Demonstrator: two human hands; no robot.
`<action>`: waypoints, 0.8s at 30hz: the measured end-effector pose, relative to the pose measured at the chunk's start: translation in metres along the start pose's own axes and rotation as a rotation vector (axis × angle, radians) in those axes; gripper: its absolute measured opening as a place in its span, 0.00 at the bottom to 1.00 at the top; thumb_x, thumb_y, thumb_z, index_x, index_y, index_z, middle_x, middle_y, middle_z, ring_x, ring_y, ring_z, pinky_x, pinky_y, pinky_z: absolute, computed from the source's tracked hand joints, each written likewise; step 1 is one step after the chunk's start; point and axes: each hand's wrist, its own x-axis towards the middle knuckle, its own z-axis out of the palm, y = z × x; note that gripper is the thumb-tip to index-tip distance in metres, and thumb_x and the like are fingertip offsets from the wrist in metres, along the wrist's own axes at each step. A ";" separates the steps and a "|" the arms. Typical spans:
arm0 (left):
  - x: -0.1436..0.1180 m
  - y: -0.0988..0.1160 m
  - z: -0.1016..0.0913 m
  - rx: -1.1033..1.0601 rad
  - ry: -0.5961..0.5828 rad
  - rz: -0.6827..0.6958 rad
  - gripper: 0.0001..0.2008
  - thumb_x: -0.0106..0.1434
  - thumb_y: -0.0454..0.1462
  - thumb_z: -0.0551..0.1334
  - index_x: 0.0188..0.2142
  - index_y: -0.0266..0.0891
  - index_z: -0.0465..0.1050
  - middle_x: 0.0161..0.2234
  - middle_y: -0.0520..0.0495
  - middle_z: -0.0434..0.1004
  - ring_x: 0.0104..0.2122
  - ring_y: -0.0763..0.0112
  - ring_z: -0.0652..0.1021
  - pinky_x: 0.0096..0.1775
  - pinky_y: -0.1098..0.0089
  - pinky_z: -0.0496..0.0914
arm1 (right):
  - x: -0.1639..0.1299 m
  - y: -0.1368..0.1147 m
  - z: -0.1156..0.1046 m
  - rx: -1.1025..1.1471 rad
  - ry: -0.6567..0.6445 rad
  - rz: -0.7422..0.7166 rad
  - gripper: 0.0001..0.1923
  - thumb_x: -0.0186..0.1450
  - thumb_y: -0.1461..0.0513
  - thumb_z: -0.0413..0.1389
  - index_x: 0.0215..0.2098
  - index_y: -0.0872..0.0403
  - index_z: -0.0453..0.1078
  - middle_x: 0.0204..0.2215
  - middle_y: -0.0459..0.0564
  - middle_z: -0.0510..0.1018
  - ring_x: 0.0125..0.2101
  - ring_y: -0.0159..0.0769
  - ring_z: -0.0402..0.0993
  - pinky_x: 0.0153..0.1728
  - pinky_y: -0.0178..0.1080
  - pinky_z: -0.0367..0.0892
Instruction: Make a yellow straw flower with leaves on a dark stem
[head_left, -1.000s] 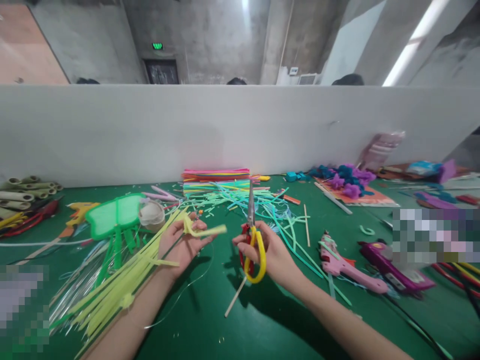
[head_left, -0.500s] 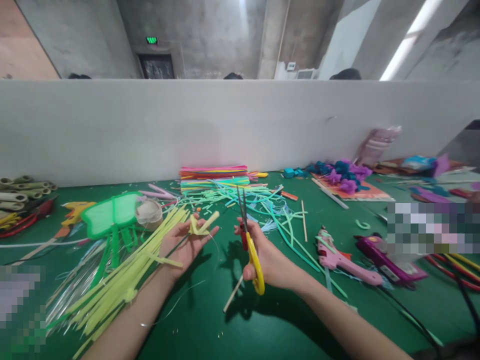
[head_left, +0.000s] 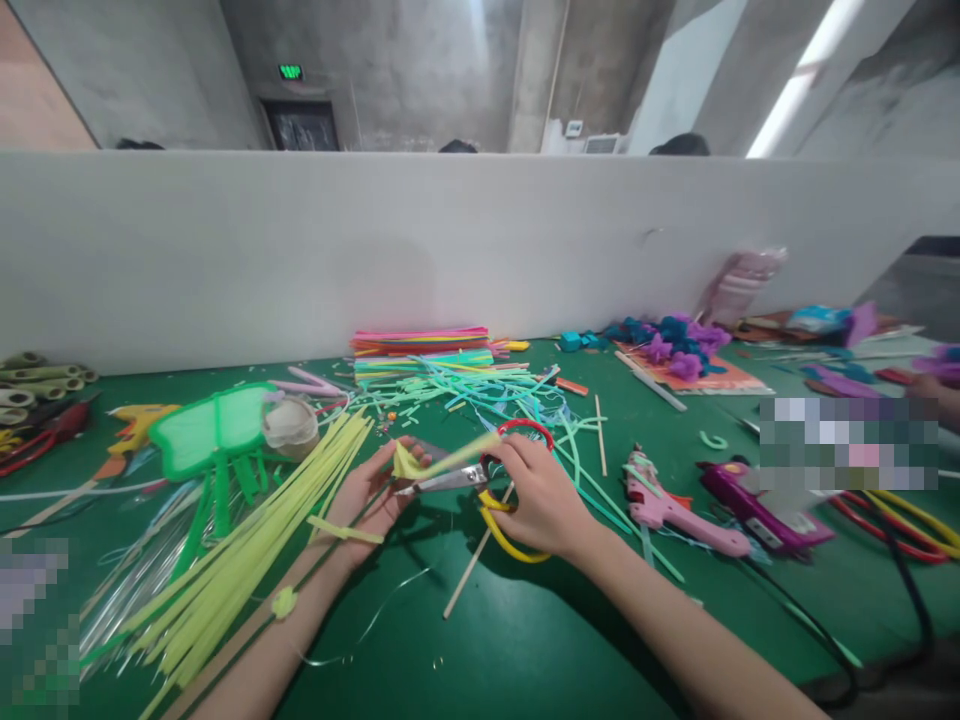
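Note:
My left hand [head_left: 360,515] pinches a folded pale-yellow strip [head_left: 407,462] at the tip of a thin dark-green stem [head_left: 319,562]. A small yellow knot [head_left: 284,602] sits lower on that stem, which runs back over my left forearm. My right hand [head_left: 546,495] grips scissors [head_left: 457,478] with one red and one yellow handle loop. Their blades are parted and point left, close about the yellow folds; whether they touch the strip I cannot tell. The strip's free end [head_left: 469,453] sticks out to the right, over the scissors. A bundle of yellow strips [head_left: 247,565] lies beside my left forearm.
Coloured strips [head_left: 420,345] are stacked by the white partition [head_left: 420,240]. A green butterfly-like shape [head_left: 217,430] and a round tub [head_left: 291,425] stand left. Pink [head_left: 694,525] and purple [head_left: 761,510] glue guns lie right, with cords. A thin wooden stick [head_left: 466,578] lies near my right hand. Another person's hand [head_left: 941,400] shows far right.
My right hand has turned the scissors from pointing up to pointing left and brought the blades to the yellow strip in my left hand. The view has shifted slightly.

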 end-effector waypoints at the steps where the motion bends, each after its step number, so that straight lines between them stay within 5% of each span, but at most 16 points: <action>1: -0.001 -0.003 0.001 0.007 0.001 -0.010 0.10 0.67 0.31 0.55 0.41 0.30 0.74 0.31 0.39 0.82 0.27 0.64 0.83 0.26 0.71 0.80 | 0.000 -0.001 0.001 -0.012 0.000 -0.006 0.29 0.53 0.64 0.57 0.54 0.55 0.62 0.44 0.57 0.71 0.45 0.47 0.68 0.45 0.47 0.66; 8: -0.007 -0.013 0.008 0.061 -0.059 -0.084 0.16 0.69 0.37 0.51 0.41 0.29 0.75 0.30 0.39 0.83 0.25 0.64 0.83 0.28 0.68 0.79 | 0.000 0.003 0.005 -0.071 0.043 -0.007 0.28 0.53 0.63 0.58 0.53 0.57 0.63 0.43 0.58 0.72 0.44 0.47 0.69 0.43 0.46 0.66; 11: -0.009 -0.015 0.009 0.063 -0.091 -0.128 0.20 0.70 0.41 0.49 0.44 0.27 0.75 0.33 0.34 0.83 0.32 0.57 0.83 0.31 0.64 0.80 | 0.000 0.006 0.005 -0.097 0.087 -0.002 0.28 0.53 0.62 0.58 0.52 0.58 0.64 0.43 0.59 0.72 0.44 0.48 0.69 0.43 0.46 0.66; 16: -0.010 -0.020 0.009 0.033 -0.114 -0.129 0.18 0.70 0.37 0.50 0.47 0.28 0.74 0.39 0.34 0.82 0.41 0.53 0.82 0.32 0.65 0.80 | -0.001 0.005 0.008 -0.182 0.179 -0.026 0.24 0.57 0.62 0.58 0.51 0.60 0.66 0.40 0.59 0.74 0.42 0.47 0.70 0.40 0.44 0.67; 24: -0.006 -0.019 0.007 -0.016 -0.052 -0.100 0.14 0.69 0.34 0.51 0.41 0.30 0.74 0.36 0.36 0.82 0.40 0.52 0.82 0.32 0.64 0.81 | -0.009 0.002 0.008 -0.333 0.153 -0.072 0.18 0.64 0.62 0.54 0.52 0.57 0.68 0.38 0.57 0.77 0.36 0.44 0.73 0.35 0.42 0.67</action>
